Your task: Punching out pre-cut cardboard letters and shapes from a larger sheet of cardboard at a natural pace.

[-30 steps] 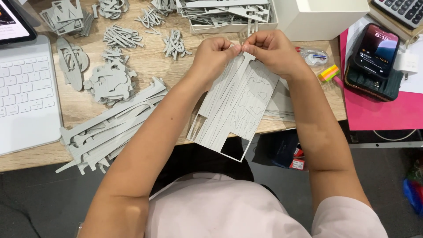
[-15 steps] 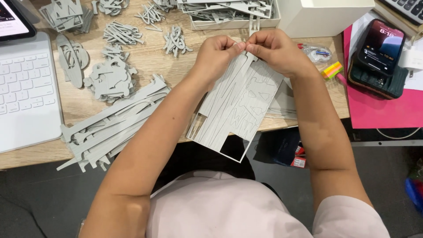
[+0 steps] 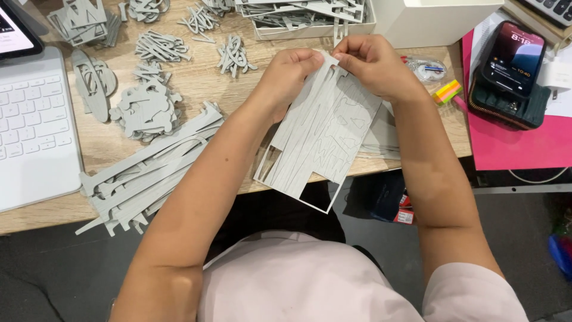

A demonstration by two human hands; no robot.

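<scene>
1. Change since the earlier frame: both hands and the grey die-cut sheet [image 3: 322, 134] sit much as they did half a second ago. The view has shifted slightly, so the white box [image 3: 435, 21] and the phone [image 3: 512, 56] now lie a little differently in frame.
2. Left hand [image 3: 286, 74]: fingers closed on the upper left edge of the sheet, thumb and forefinger pinched near its top corner.
3. Right hand [image 3: 372, 65]: fingers clamped on the top edge of the sheet, just beside the left hand, the fingertips of both nearly touching.
4. Grey die-cut sheet: held tilted above the front edge of the wooden desk [image 3: 196, 89], lower corner hanging past the desk edge over the lap. Pre-cut outlines visible; two notches already empty along its lower edge.
5. Long grey strips [image 3: 143, 173]: piled on the desk left of the left forearm.
6. Small grey punched pieces [image 3: 146, 110]: heaped in several clusters farther left and up.
7. Tray of spent grey frames [image 3: 310, 15]: beyond the hands.
8. White keyboard [image 3: 33, 128]: at far left.
9. Pink folder [image 3: 518, 140]: at right, under the phone on its dark wallet.
</scene>
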